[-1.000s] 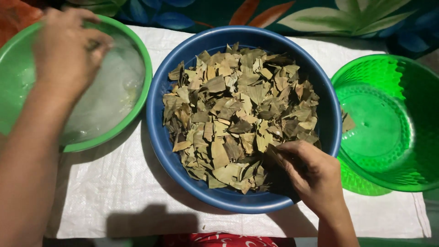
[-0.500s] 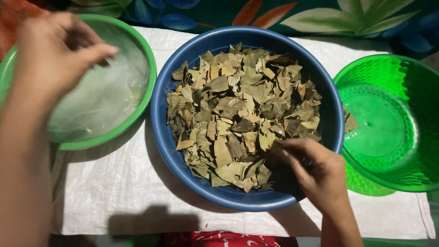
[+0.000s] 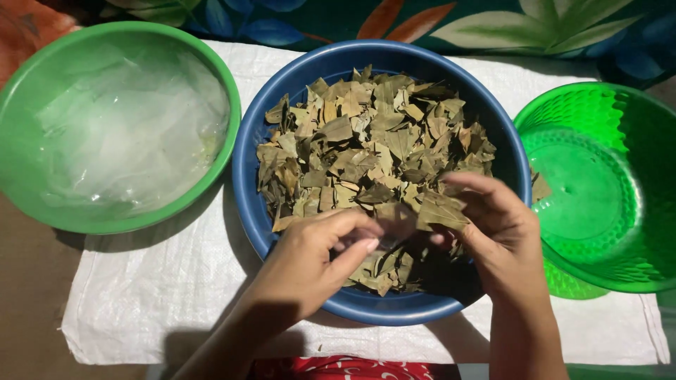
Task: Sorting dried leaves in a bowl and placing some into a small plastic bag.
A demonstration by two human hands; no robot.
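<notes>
Dried leaf piece (image 3: 438, 211), light and seemingly brittle, is pinched at its edges between left hand (image 3: 320, 257) and right hand (image 3: 496, 232) above the blue basin (image 3: 246, 176); a gentle edge grip suits it.

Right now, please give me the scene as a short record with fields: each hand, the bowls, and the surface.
left hand: left hand over the near side of the blue bowl, fingers pinched at a dried leaf piece
right hand: right hand holds a dried leaf piece at the fingertips
centre: blue bowl full of dried leaf pieces
left side: green bowl with clear plastic sheets inside
right side: translucent green bowl, nothing seen inside
surface: white woven sheet under the bowls
</notes>
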